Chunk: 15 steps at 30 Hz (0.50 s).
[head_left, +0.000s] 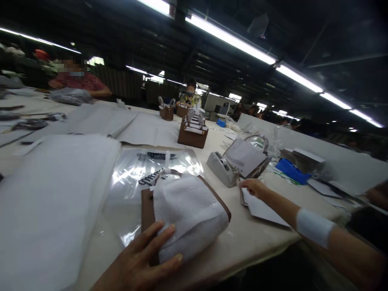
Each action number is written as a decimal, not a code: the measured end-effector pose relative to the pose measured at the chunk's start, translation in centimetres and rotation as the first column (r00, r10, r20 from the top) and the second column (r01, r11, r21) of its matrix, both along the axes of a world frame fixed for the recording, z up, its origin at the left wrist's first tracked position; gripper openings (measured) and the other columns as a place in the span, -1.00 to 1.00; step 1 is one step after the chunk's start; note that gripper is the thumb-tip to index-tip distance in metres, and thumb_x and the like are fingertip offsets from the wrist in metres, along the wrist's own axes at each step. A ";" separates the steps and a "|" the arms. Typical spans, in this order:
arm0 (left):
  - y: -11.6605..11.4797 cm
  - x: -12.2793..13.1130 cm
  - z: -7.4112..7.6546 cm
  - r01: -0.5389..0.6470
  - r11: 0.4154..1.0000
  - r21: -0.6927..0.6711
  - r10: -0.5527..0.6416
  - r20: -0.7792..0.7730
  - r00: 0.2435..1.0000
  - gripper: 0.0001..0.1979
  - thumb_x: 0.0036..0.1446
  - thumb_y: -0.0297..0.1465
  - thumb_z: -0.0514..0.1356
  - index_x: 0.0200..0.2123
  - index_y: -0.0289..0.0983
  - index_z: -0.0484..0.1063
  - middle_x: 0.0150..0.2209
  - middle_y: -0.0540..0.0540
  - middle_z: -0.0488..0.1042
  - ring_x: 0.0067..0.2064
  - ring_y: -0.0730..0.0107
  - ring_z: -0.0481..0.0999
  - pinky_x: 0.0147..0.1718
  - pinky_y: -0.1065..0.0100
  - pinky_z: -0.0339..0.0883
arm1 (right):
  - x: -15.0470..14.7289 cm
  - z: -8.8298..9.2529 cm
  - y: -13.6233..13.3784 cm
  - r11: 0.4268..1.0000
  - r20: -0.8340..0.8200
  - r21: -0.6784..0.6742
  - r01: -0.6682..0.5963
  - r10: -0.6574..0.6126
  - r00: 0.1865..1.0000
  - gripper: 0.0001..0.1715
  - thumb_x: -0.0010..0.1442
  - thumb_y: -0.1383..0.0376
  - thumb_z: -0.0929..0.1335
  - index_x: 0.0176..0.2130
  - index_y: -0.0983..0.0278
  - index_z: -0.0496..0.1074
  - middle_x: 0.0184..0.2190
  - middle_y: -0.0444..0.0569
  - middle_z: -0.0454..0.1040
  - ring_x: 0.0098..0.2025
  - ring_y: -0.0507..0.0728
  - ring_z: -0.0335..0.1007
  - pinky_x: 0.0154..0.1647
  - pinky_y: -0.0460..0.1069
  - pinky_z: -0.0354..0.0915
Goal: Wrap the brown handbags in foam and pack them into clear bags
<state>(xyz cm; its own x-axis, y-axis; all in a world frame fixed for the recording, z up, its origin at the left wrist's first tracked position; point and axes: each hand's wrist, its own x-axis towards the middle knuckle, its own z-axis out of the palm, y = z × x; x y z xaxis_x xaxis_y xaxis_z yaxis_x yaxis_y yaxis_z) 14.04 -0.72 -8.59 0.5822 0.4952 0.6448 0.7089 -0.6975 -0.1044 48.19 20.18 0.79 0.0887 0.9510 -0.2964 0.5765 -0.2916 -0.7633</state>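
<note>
A brown handbag [147,214] lies on the table in front of me, mostly covered by a sheet of white tissue paper [194,206]. Its handle [174,172] points away from me and has white wrapping on it. My left hand [145,250] rests on the near left side of the bag with fingers spread, pressing on the paper. To the right, my right hand [256,188] has its fingers pinched at the cutting end of a grey tape dispenser [222,167]. What lies between those fingertips is too small to make out. White cards [263,208] sit under that hand.
Clear printed plastic bags [127,178] lie beyond the handbag. A stack of white paper [54,202] covers the left. Brown handbags [192,135] stand in a row further back. A blue object [292,171] lies at right by a low white partition [318,153]. Two people sit across the table.
</note>
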 end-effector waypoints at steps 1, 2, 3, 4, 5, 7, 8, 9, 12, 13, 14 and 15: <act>-0.3 0.1 0.2 0.001 1.000 -0.029 -0.001 -0.002 1.000 -0.57 0.11 -0.58 -0.02 -0.03 -0.07 0.33 0.16 -0.12 0.16 0.21 0.09 0.04 -0.08 0.19 0.36 | -0.4 0.6 -0.8 1.000 -0.043 0.014 -0.025 0.025 0.999 -0.85 0.18 0.28 0.26 -0.33 0.35 0.32 -0.42 -0.12 0.34 -0.60 -0.13 0.11 -0.64 -0.20 0.12; -0.5 0.2 0.4 -0.003 0.998 -0.066 0.002 -0.003 1.000 -0.59 0.10 -0.58 0.00 -0.03 -0.09 0.33 0.15 -0.15 0.16 0.21 0.07 0.03 -0.07 0.14 0.35 | -1.0 1.1 -1.8 0.998 -0.102 0.013 -0.055 0.056 0.993 -0.88 0.15 0.31 0.28 -0.37 0.34 0.31 -0.45 -0.14 0.33 -0.66 -0.15 0.01 -0.70 -0.21 0.01; -0.7 0.3 0.6 -0.007 0.995 -0.102 0.007 0.001 1.000 -0.60 0.09 -0.57 0.02 -0.03 -0.10 0.33 0.15 -0.16 0.15 0.21 0.05 0.03 -0.06 0.10 0.33 | -1.7 1.7 -3.0 0.996 -0.172 -0.002 -0.094 0.092 0.981 -0.90 0.11 0.32 0.31 -0.40 0.32 0.30 -0.46 -0.15 0.33 -0.69 -0.17 -0.07 -0.74 -0.21 -0.08; -0.9 0.4 0.8 -0.005 0.992 -0.127 0.006 0.010 1.000 -0.62 0.09 -0.56 0.04 -0.04 -0.12 0.34 0.14 -0.17 0.15 0.21 0.04 0.03 -0.04 0.07 0.32 | -2.7 2.2 -4.5 0.988 -0.252 -0.032 -0.149 0.136 0.958 -0.89 0.06 0.32 0.34 -0.40 0.31 0.30 -0.45 -0.17 0.34 -0.70 -0.18 -0.11 -0.75 -0.21 -0.14; -1.0 0.5 0.9 -0.005 0.988 -0.152 0.007 0.016 1.000 -0.64 0.09 -0.55 0.06 -0.05 -0.13 0.34 0.14 -0.18 0.15 0.21 0.03 0.02 -0.03 0.06 0.30 | -3.9 2.5 -6.1 0.968 -0.386 -0.095 -0.230 0.178 0.905 -0.83 0.01 0.30 0.38 -0.39 0.31 0.31 -0.45 -0.17 0.35 -0.70 -0.20 -0.11 -0.74 -0.21 -0.18; -1.1 0.6 1.0 0.000 0.982 -0.187 0.005 0.027 1.000 -0.65 0.09 -0.55 0.07 -0.05 -0.15 0.34 0.15 -0.20 0.13 0.22 0.01 0.00 -0.01 0.05 0.28 | -6.8 2.8 -9.9 0.877 -0.555 -0.253 -0.409 0.215 0.804 -0.75 -0.05 0.26 0.43 -0.40 0.33 0.33 -0.48 -0.17 0.36 -0.73 -0.22 -0.14 -0.74 -0.21 -0.23; -1.1 0.6 1.0 0.007 0.981 -0.195 0.000 0.032 0.999 -0.65 0.10 -0.55 0.06 -0.05 -0.16 0.33 0.15 -0.21 0.12 0.22 0.00 -0.02 0.00 0.04 0.27 | -8.3 2.6 -11.6 0.828 -0.603 -0.319 -0.462 0.199 0.773 -0.73 -0.06 0.25 0.44 -0.40 0.34 0.33 -0.49 -0.18 0.37 -0.74 -0.23 -0.14 -0.74 -0.21 -0.22; -1.1 0.7 1.0 0.013 0.980 -0.200 -0.006 0.035 0.999 -0.65 0.11 -0.55 0.06 -0.04 -0.16 0.33 0.15 -0.22 0.11 0.23 -0.01 -0.03 0.00 0.04 0.27 | -9.9 2.2 -13.1 0.792 -0.627 -0.367 -0.488 0.177 0.759 -0.72 -0.07 0.24 0.44 -0.42 0.34 0.32 -0.50 -0.18 0.37 -0.74 -0.23 -0.14 -0.74 -0.21 -0.22; -1.0 0.7 1.0 0.028 0.980 -0.197 -0.020 0.041 0.999 -0.67 0.14 -0.51 0.06 -0.03 -0.16 0.31 0.16 -0.25 0.10 0.22 0.01 0.01 -0.01 0.08 0.28 | -13.3 0.3 -15.4 0.772 -0.629 -0.417 -0.478 0.134 0.765 -0.71 -0.08 0.24 0.44 -0.45 0.37 0.30 -0.55 -0.19 0.37 -0.75 -0.22 -0.12 -0.74 -0.21 -0.21; -1.0 0.7 1.0 0.029 0.980 -0.196 -0.022 0.043 0.999 -0.68 0.14 -0.50 0.06 -0.03 -0.15 0.31 0.16 -0.24 0.10 0.21 0.03 0.04 -0.01 0.10 0.29 | -14.0 -0.3 -15.6 0.783 -0.613 -0.416 -0.462 0.134 0.778 -0.71 -0.08 0.24 0.43 -0.46 0.37 0.30 -0.59 -0.20 0.34 -0.76 -0.21 -0.13 -0.74 -0.20 -0.21; -1.0 0.7 0.9 0.028 0.981 -0.191 -0.019 0.047 0.999 -0.68 0.14 -0.49 0.07 -0.03 -0.14 0.31 0.16 -0.24 0.10 0.20 0.05 0.07 -0.01 0.11 0.29 | -14.4 -0.8 -15.5 0.793 -0.593 -0.414 -0.447 0.137 0.793 -0.71 -0.08 0.23 0.43 -0.48 0.37 0.30 -0.65 -0.22 0.30 -0.77 -0.20 -0.13 -0.74 -0.20 -0.21; -1.0 0.7 0.8 0.024 0.982 -0.190 -0.014 0.050 0.999 -0.68 0.14 -0.48 0.07 -0.02 -0.14 0.30 0.17 -0.24 0.08 0.19 0.06 0.09 -0.01 0.13 0.28 | -14.7 -1.1 -15.3 0.801 -0.571 -0.414 -0.433 0.142 0.808 -0.71 -0.08 0.22 0.42 -0.49 0.37 0.30 -0.71 -0.24 0.24 -0.77 -0.19 -0.14 -0.74 -0.20 -0.22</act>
